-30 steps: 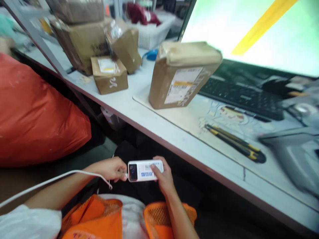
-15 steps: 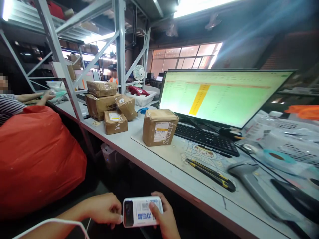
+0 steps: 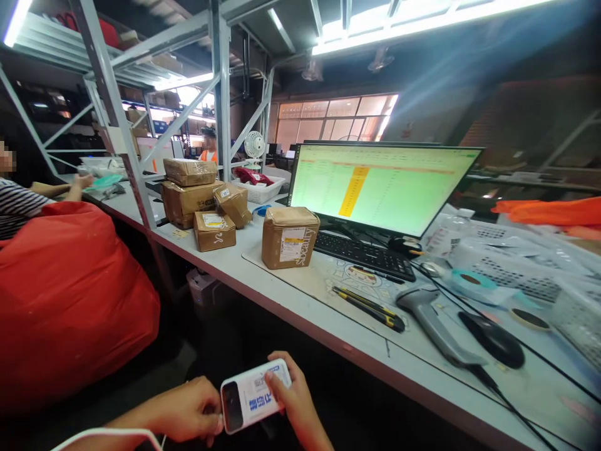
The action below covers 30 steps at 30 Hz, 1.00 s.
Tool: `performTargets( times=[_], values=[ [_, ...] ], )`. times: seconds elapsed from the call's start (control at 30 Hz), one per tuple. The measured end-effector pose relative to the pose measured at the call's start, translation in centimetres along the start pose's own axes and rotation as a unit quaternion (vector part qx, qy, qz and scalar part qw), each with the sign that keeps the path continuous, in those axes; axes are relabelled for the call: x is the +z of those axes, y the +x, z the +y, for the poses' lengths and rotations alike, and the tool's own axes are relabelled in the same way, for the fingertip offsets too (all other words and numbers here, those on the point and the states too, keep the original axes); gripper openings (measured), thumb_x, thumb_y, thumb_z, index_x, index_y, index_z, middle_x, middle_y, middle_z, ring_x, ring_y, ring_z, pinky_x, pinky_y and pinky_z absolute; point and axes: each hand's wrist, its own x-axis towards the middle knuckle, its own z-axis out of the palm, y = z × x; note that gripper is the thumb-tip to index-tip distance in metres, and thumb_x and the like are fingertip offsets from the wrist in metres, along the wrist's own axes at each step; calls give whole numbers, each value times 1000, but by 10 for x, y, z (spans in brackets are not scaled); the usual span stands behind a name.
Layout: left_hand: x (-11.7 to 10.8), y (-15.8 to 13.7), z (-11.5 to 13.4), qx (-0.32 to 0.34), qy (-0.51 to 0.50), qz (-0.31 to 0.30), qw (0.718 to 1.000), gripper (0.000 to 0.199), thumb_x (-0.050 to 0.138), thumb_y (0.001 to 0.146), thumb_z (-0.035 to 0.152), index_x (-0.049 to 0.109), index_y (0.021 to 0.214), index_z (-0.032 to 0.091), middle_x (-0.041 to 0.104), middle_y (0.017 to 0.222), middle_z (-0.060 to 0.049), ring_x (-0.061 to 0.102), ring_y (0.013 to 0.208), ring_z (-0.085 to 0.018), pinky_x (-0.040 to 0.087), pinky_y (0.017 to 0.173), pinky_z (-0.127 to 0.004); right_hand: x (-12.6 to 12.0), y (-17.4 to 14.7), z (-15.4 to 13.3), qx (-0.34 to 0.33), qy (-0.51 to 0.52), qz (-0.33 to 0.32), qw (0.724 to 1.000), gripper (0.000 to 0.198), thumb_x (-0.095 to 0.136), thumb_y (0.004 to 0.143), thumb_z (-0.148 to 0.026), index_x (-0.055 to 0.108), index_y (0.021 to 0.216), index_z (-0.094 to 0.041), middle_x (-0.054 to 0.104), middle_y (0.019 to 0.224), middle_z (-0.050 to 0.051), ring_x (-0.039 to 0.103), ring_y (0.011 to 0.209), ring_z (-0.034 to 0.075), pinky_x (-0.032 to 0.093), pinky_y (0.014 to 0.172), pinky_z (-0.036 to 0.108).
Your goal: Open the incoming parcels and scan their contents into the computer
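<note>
A white power bank (image 3: pixel 257 396) with a dark panel at one end and blue print is held low in front of the table edge. My right hand (image 3: pixel 293 394) grips its far end, thumb lying across the printed face. My left hand (image 3: pixel 200 410) is closed in a pinch at the dark-panelled end, on the plug of a white cable. That white cable (image 3: pixel 110 432) loops over my left forearm. Whether the plug sits fully in the port is hidden by my fingers.
On the table stand a cardboard box (image 3: pixel 290 241), several stacked parcels (image 3: pixel 190 203), a monitor (image 3: pixel 375 188), keyboard (image 3: pixel 364 254), utility knife (image 3: pixel 369 307), barcode scanner (image 3: pixel 436 329) and mouse (image 3: pixel 492 338). A big red sack (image 3: pixel 70 300) bulges at left, near a co-worker in stripes (image 3: pixel 23 203).
The view has swung a little to the right. The power bank has tilted, its right end higher, and my left fingers are closer against its panelled end.
</note>
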Motion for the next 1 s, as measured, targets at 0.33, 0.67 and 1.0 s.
performTargets(
  times=[0.33,0.67,1.0],
  values=[
    [-53,13,-24,-5,3,80,997,61,65,85,61,68,127,17,77,112,-10,71,97,-22,51,78,-26,21,11,10,53,11,-11,998,78,84,67,-67,49,119,-21,61,67,-2,59,52,15,40,42,20],
    [-28,94,-77,36,-191,-11,981,57,81,67,63,79,106,22,76,95,-4,66,81,-18,49,72,-26,30,64,16,85,12,39,996,74,84,63,-72,59,107,-18,59,60,-2,54,49,14,37,40,21],
    [-60,86,-96,16,-485,115,867,80,86,59,71,72,108,10,74,92,-12,70,70,-20,51,61,-27,48,75,32,172,55,36,983,89,86,63,-71,53,126,-18,72,84,6,66,67,19,46,49,24]
  ],
)
